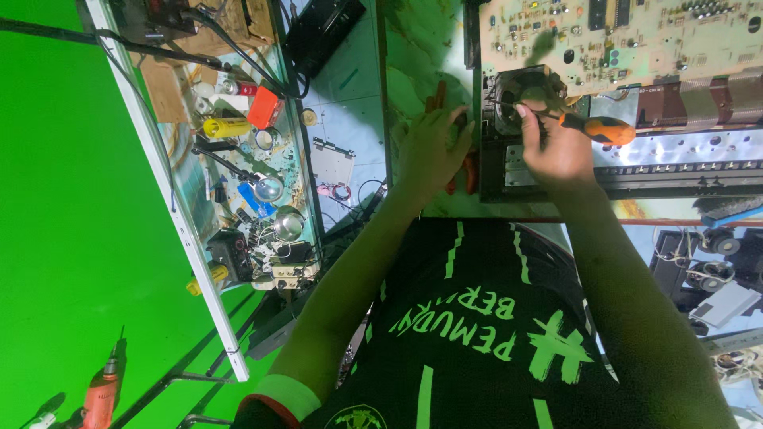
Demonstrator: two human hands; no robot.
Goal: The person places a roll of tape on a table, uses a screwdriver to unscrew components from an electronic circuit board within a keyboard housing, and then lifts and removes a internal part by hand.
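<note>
My right hand (556, 147) grips an orange-handled screwdriver (604, 129), its thin shaft pointing left at a round dark part (520, 87) set in a black chassis (556, 184). A pale green circuit board (636, 40) lies just beyond that part, with brown ribbon strips (699, 95) at its edge. My left hand (433, 147) rests flat at the chassis's left edge, fingers together. It lies over a red-handled tool (470, 173) without gripping it. My black shirt with green print fills the lower middle.
A cluttered shelf at the left holds a yellow cylinder (226, 127), an orange box (265, 107), a black box (322, 32) and cables. An orange drill (99, 393) lies at the bottom left on green backing. Loose electronic parts (715, 278) sit at the right.
</note>
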